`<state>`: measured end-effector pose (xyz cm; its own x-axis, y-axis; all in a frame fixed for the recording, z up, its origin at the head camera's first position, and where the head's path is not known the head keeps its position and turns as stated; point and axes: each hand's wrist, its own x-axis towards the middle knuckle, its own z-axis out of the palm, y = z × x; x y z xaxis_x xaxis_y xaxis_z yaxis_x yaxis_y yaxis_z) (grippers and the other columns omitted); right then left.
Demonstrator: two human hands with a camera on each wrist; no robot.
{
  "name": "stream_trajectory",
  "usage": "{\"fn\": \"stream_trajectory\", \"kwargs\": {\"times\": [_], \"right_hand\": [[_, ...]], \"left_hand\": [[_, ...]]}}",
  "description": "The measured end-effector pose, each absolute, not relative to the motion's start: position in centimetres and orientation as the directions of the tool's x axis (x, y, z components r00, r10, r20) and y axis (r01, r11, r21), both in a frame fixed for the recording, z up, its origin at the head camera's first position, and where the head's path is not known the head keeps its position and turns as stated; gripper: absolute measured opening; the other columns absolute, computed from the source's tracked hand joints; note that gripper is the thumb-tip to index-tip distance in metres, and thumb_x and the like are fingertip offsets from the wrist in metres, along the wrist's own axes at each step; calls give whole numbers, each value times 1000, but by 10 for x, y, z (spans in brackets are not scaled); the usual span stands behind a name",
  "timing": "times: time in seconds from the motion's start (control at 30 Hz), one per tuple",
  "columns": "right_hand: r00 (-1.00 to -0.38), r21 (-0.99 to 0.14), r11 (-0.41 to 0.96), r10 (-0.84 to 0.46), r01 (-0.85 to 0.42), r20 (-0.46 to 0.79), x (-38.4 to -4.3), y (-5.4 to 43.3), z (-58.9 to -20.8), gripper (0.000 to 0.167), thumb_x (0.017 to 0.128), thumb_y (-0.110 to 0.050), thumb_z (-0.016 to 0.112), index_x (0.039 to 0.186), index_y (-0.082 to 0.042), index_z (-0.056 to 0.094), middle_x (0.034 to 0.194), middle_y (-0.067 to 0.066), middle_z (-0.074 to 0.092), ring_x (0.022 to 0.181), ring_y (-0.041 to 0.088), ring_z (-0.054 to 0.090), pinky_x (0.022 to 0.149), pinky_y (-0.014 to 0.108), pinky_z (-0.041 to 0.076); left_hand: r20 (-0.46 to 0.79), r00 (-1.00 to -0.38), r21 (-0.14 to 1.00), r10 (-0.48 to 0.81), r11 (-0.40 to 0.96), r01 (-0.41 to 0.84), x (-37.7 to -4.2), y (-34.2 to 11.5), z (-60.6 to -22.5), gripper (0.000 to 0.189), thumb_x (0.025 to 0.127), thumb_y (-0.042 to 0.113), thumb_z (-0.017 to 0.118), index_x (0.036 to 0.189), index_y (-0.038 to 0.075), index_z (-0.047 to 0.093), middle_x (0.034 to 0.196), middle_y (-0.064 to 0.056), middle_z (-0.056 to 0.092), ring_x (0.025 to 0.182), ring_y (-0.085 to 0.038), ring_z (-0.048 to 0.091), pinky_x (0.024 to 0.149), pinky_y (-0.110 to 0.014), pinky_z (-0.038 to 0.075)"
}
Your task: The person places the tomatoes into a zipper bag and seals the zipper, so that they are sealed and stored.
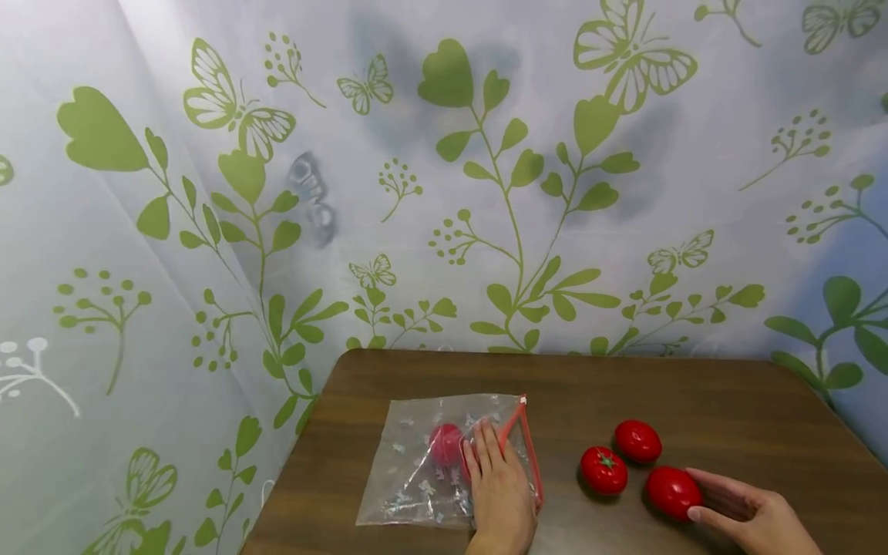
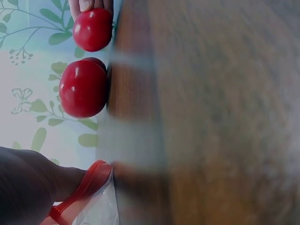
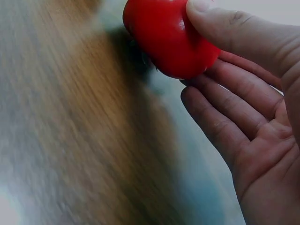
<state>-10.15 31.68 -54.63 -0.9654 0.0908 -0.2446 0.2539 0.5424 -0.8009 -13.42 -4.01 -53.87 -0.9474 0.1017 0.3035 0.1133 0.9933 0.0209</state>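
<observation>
A clear plastic zip bag point(image 1: 409, 493) with a red zip edge lies flat on the table, its mouth facing right. Inside it a red tomato point(image 1: 445, 445) shows through the film, and more red shows beside the fingers. My left hand point(image 1: 502, 493) rests at the bag's mouth with its fingers extended toward the tomato; the red zip edge point(image 2: 96, 180) passes close by it. My right hand point(image 1: 766, 520) holds another tomato point(image 1: 674, 492) between thumb and fingers, low over the table. The right wrist view shows this tomato point(image 3: 171, 37) under the thumb, with the lower fingers spread out.
Two more red tomatoes stand close together left of the held one: a front tomato point(image 1: 603, 471) with a green star-shaped stem and a rear tomato point(image 1: 638, 441). The brown wooden table point(image 1: 555, 378) ends at a curtain point(image 1: 388, 193) with green leaves and butterflies.
</observation>
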Motion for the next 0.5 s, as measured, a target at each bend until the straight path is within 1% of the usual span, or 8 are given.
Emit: {"fn": "stream_trajectory", "kwargs": {"times": [0.07, 0.2, 0.4, 0.5], "right_hand": [[-963, -796, 544, 109, 266, -248, -99, 318, -545, 89, 89, -42, 91, 154, 8, 56, 147, 28, 66, 98, -13, 69, 83, 24, 65], [-967, -792, 556, 119, 252, -224, -98, 319, -542, 89, 90, -42, 90, 154, 8, 55, 148, 29, 65, 97, -16, 66, 82, 23, 64], [-975, -783, 582, 115, 220, -188, -101, 312, -530, 89, 91, -45, 88, 155, 7, 55, 149, 31, 63, 97, -15, 69, 82, 24, 65], [-981, -804, 562, 108, 195, -162, -103, 304, -523, 85, 92, -43, 88, 155, 5, 56, 149, 30, 65, 99, -15, 68, 81, 25, 65]], "left_hand": [[301, -948, 25, 100, 993, 113, -135, -40, -539, 110, 56, 44, 104, 147, -1, 61, 167, -31, 43, 158, -45, 43, 128, -63, 36], [308, -946, 13, 99, 994, 109, -138, -41, -540, 108, 57, 44, 104, 146, -1, 63, 167, -31, 43, 158, -45, 44, 128, -63, 36], [337, -936, -2, 100, 994, 106, -144, -45, -545, 101, 62, 37, 101, 145, -3, 63, 165, -32, 46, 156, -45, 46, 127, -63, 37], [365, -926, -4, 96, 995, 101, -147, -47, -547, 96, 63, 33, 99, 144, -4, 63, 164, -32, 47, 155, -45, 47, 126, -63, 38]]}}
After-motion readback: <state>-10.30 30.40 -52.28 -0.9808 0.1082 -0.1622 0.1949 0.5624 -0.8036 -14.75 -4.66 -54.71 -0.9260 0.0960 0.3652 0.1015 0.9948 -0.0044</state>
